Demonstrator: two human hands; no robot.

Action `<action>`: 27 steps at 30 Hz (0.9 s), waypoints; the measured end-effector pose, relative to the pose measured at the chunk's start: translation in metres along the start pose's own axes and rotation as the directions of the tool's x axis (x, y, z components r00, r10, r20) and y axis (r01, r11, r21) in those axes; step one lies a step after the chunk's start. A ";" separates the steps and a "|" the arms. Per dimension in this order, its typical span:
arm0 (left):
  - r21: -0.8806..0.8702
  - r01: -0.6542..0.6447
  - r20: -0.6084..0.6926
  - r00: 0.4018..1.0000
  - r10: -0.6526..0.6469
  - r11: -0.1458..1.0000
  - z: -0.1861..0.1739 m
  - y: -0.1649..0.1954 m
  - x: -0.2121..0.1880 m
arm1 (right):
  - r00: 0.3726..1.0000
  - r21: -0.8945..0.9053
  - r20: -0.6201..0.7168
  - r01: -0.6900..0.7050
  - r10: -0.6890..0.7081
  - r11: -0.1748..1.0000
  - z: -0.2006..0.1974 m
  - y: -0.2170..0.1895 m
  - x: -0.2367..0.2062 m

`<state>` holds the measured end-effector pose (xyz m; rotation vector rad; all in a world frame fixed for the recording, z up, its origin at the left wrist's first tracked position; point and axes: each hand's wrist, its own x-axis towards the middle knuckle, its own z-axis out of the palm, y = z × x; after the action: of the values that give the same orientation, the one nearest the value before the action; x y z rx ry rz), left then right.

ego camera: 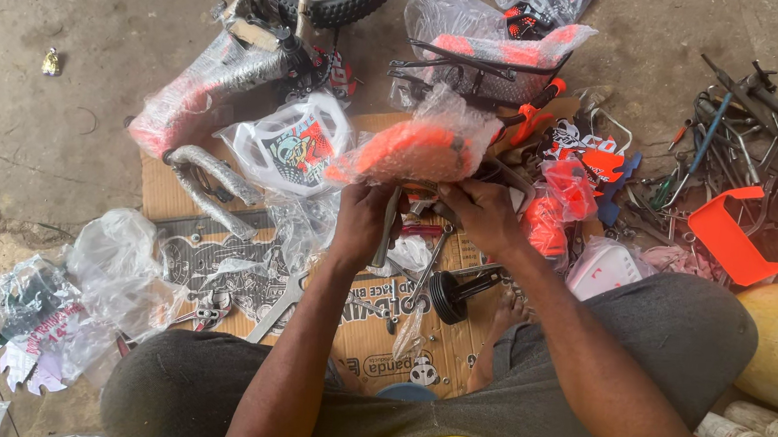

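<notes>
Both hands grip a plastic-wrapped orange fender: left hand closed on its metal bracket, right hand clasping the wrap; slick plastic could slip.

The scene is lit evenly by soft, diffuse daylight; no single source can be made out. Shadows are faint and short, gathered under the hands and the plastic wrappings. Mild glare is seen on the clear plastic. The concrete floor is rendered fairly sharply, while slight softness and wide-angle stretching are noticed toward the edges.
</notes>
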<state>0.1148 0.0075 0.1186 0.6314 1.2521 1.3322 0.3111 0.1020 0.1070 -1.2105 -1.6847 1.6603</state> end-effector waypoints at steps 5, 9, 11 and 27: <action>0.015 -0.079 -0.153 0.985 0.080 0.997 0.000 -0.029 0.004 | 0.994 -0.086 0.014 -0.111 0.112 0.990 0.024 0.014 -0.003; 0.472 -0.485 -0.069 0.812 0.579 0.736 -0.002 -0.067 0.018 | 0.811 0.540 -0.098 -0.444 0.577 0.715 0.102 0.025 -0.044; 0.452 -0.375 -0.124 0.872 0.473 0.810 0.001 -0.079 0.022 | 0.716 0.706 -0.022 -0.483 0.698 0.518 0.109 0.018 -0.056; -0.086 -0.161 -0.034 0.987 0.159 0.983 0.009 -0.018 0.010 | 0.978 0.278 0.073 -0.207 0.195 0.938 0.020 0.007 -0.023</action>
<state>0.1274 0.0157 0.1013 0.6646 1.1768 1.5252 0.3076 0.0711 0.1024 -1.2425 -1.3212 1.9860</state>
